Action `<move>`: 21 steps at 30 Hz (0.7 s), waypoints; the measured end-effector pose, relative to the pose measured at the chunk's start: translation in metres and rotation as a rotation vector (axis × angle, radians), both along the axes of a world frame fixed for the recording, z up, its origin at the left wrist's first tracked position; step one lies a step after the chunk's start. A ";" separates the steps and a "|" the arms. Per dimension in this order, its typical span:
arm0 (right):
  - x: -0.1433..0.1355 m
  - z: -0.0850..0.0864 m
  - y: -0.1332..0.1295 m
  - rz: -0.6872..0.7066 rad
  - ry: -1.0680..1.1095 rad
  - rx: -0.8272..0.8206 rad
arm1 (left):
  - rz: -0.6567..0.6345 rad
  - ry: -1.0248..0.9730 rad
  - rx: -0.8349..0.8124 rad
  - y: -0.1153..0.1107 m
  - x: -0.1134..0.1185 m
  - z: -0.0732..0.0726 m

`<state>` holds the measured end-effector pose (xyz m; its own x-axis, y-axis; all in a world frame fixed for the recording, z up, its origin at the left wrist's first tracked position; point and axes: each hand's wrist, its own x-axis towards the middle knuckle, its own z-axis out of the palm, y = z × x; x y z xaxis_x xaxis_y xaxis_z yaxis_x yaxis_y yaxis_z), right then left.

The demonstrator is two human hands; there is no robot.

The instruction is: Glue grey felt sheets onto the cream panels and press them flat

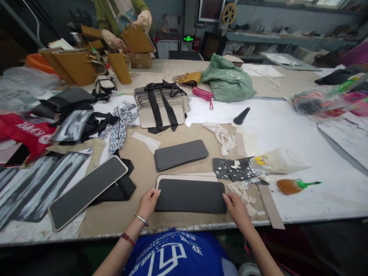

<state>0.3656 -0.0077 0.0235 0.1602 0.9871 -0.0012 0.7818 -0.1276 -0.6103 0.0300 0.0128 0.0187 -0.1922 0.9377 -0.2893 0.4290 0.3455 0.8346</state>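
A dark grey rounded panel (191,196) lies in front of me over a slightly larger cream panel (186,176), whose far edge shows behind it. With thumb and fingers, my left hand (148,203) pinches the grey panel's left end. Its right end is pinched by my right hand (236,207). Just beyond sits a small stack of similar grey panels (181,154). To the left, a long grey panel with a cream border (87,191) rests at a slant, partly over black fabric (122,188).
A bundle of cream panels (162,115) with black straps stands farther back. On the right are a white-spotted dark board (230,170), a glue bag (278,161) and an amber bottle with green nozzle (290,186). Across the table, a person (123,23) handles a tan bag (138,39).
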 end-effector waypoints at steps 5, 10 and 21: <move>-0.007 -0.005 0.023 0.028 -0.034 -0.017 | 0.018 0.191 -0.013 0.011 0.000 -0.003; -0.010 -0.016 0.032 0.057 -0.107 -0.040 | 0.037 0.296 -0.039 0.017 0.003 -0.003; -0.010 -0.023 0.035 0.096 -0.224 -0.036 | 0.047 0.375 -0.078 0.015 0.007 -0.007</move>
<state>0.3558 0.0270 0.0007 0.0654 0.9978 -0.0115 0.9067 -0.0642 -0.4169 0.0369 0.0283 0.0120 -0.3408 0.9032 -0.2610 0.6814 0.4285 0.5934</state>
